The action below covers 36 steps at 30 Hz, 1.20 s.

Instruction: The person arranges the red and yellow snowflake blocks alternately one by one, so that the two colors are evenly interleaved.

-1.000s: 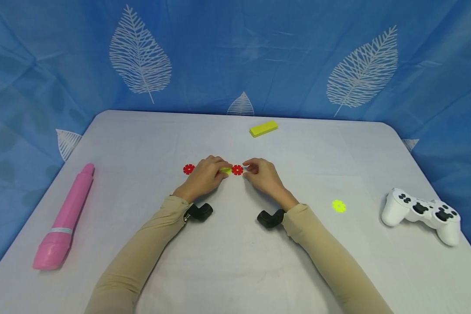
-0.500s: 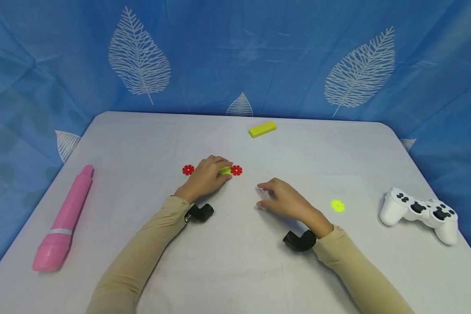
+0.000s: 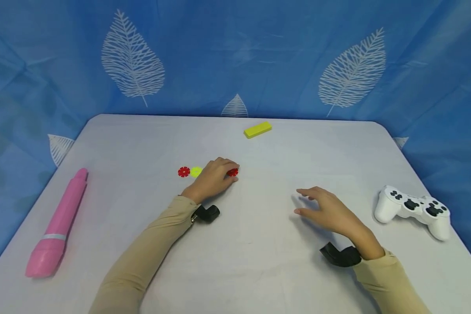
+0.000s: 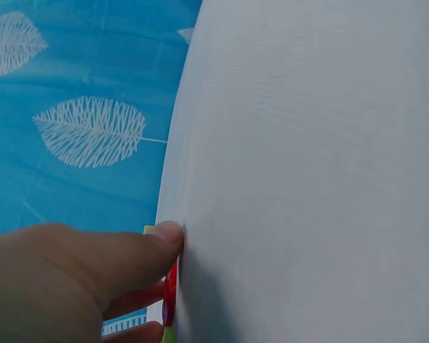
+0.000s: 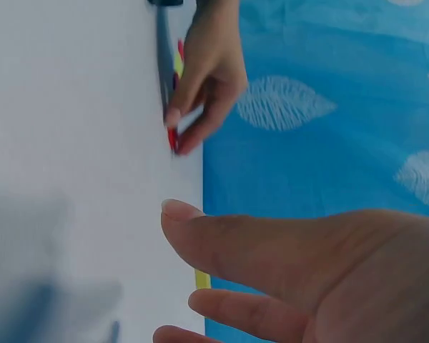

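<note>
In the head view my left hand (image 3: 215,179) pinches a red notched plastic disc (image 3: 233,172) by its edges, thumb and fingers on either side. To the left of that hand lie a yellow notched disc (image 3: 196,172) and another red notched disc (image 3: 184,172), side by side in line. The hand hides the stretch between. The left wrist view shows the pinched disc edge-on behind the thumb. My right hand (image 3: 331,213) is above the table's right half, thumb and fingers apart, holding nothing. It covers the spot where a lone yellow disc lay.
A yellow block (image 3: 257,130) lies near the far edge of the white table (image 3: 259,261). On the left is a pink umbrella-like stick (image 3: 59,224), on the right a white game controller (image 3: 413,211). A blue leaf-print cloth (image 3: 239,52) hangs behind.
My left hand has shifted slightly right, from the yellow disc to the red one. My right hand has left the row and moved right and nearer, over the lone yellow disc, its fingers spreading.
</note>
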### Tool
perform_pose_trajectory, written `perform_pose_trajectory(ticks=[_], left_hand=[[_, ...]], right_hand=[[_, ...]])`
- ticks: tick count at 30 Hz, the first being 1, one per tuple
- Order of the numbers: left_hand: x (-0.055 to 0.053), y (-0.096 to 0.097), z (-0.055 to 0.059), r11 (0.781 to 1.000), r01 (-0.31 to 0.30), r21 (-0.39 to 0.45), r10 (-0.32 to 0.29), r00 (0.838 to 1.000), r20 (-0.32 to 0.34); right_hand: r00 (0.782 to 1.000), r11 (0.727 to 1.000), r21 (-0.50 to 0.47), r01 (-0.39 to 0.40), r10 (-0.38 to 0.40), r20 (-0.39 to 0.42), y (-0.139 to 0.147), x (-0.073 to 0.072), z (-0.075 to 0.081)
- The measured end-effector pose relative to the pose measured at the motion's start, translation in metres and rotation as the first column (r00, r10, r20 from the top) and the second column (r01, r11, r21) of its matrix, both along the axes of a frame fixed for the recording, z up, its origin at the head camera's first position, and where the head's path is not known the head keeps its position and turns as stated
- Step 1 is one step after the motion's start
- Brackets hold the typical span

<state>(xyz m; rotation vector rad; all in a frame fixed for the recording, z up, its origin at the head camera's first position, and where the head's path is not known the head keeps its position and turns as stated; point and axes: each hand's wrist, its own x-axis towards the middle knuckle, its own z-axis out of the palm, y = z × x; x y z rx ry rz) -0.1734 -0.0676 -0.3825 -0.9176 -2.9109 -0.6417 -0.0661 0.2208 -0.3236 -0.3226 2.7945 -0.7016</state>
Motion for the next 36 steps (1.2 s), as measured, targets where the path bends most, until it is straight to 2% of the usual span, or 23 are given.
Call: perform_pose_trajectory(ticks=[7,12,17,20,23,30,36], left_hand=[[0.000,0.002,0.001,1.000,0.007,-0.006,-0.007,1.000,-0.014],[0.000,0.000,0.003,1.000,0.008,0.018,-0.008,1.000,-0.006],[0.000,0.000,0.003,1.000,0.008,0.024,-0.008,1.000,0.002],[0.000,0.000,0.002,1.000,0.010,0.027,-0.010,1.000,0.003],[-0.001,-0.001,0.001,1.000,0.010,0.030,-0.010,1.000,0.000],[-0.002,-0.002,-0.001,0.999,0.015,0.048,-0.015,1.000,-0.010],[-0.002,-0.002,-0.001,0.998,0.012,0.059,-0.012,1.000,0.006]], right_hand=[[0.991,0.991,0.016,0.132,-0.132,0.011,0.042,0.000,0.002],[0.983,0.982,0.047,0.181,-0.182,0.020,0.065,-0.003,0.002],[0.972,0.973,0.079,0.218,-0.223,0.068,0.080,-0.005,-0.004],[0.968,0.969,0.095,0.226,-0.235,0.094,0.084,-0.007,-0.011],[0.970,0.971,0.093,0.221,-0.229,0.086,0.084,-0.010,-0.016],[0.979,0.982,0.009,0.188,-0.188,0.080,0.077,-0.014,-0.026],[0.972,0.974,0.024,0.225,-0.226,0.059,0.073,-0.014,-0.031]])
